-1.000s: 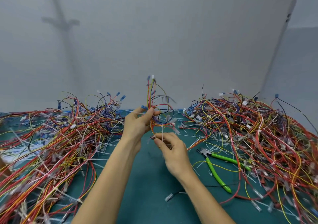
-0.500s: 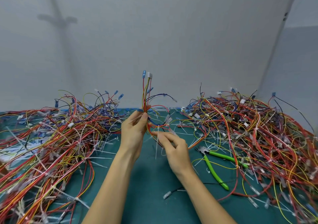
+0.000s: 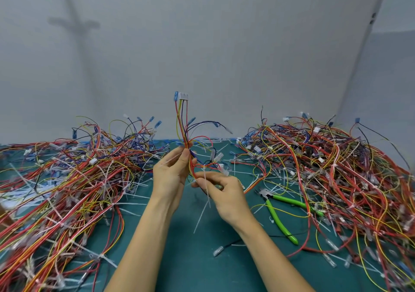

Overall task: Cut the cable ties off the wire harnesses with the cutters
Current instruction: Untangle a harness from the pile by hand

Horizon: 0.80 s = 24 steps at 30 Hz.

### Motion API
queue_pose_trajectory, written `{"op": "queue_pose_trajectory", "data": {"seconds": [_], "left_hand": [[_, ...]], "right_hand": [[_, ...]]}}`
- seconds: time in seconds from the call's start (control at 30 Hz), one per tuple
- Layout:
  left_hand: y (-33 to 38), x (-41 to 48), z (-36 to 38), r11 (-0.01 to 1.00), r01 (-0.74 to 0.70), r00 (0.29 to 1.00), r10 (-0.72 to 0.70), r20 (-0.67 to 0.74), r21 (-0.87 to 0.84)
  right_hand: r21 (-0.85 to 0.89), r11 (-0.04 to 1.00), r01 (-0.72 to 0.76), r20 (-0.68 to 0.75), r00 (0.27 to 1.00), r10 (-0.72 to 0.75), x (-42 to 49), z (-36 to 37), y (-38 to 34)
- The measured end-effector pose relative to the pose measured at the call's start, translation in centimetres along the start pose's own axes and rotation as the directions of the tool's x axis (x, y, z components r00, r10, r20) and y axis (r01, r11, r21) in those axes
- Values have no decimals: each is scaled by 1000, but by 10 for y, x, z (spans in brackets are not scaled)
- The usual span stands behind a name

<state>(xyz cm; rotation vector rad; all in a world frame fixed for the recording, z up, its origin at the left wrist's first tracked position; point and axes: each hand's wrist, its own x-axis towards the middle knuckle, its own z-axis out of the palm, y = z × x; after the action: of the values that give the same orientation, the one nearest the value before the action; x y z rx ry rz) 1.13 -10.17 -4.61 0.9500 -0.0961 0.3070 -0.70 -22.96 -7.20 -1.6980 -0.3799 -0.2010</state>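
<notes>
My left hand (image 3: 171,172) grips a small wire harness (image 3: 183,123) upright above the green mat; its red, yellow and blue wires end in a white connector at the top. My right hand (image 3: 221,190) sits just below and right of it, fingers pinched on a white cable tie (image 3: 205,198) whose tail hangs down toward the mat. The green-handled cutters (image 3: 281,213) lie on the mat to the right of my right hand, held by neither hand.
A large heap of wire harnesses (image 3: 58,184) covers the left of the green mat (image 3: 190,264); another heap (image 3: 341,175) covers the right. Loose cut ties and connectors litter the mat between them. A grey wall stands close behind.
My left hand has turned the harness more upright, so the connector end stands higher. My right hand has pulled the tie down and away from the bundle.
</notes>
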Motion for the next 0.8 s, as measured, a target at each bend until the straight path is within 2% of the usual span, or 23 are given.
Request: {"op": "queue_pose_trajectory", "data": {"seconds": [0.2,0.3,0.4,0.5,0.63,0.8], "left_hand": [[6,-3,2,999,48,995,-48,86,0],[8,-4,-3,991,74,986,-90,142,114],[12,-7,-12,949,125,954,-195,226,288],[13,-8,-17,912,58,936,-191,295,406],[13,-8,-10,922,-26,967,-76,245,387],[12,-6,-3,941,-77,997,74,22,329]], "right_hand": [[117,991,-58,-7,998,60,-2,-4,-8],[99,995,-6,-22,1000,8,-2,-5,-11],[47,996,73,-34,997,-71,-2,-6,-13],[-6,993,114,-53,992,-114,-4,-6,-12],[-72,993,91,-72,993,-96,-4,-7,-10],[-355,908,223,-172,939,-298,-8,-13,-6]]}}
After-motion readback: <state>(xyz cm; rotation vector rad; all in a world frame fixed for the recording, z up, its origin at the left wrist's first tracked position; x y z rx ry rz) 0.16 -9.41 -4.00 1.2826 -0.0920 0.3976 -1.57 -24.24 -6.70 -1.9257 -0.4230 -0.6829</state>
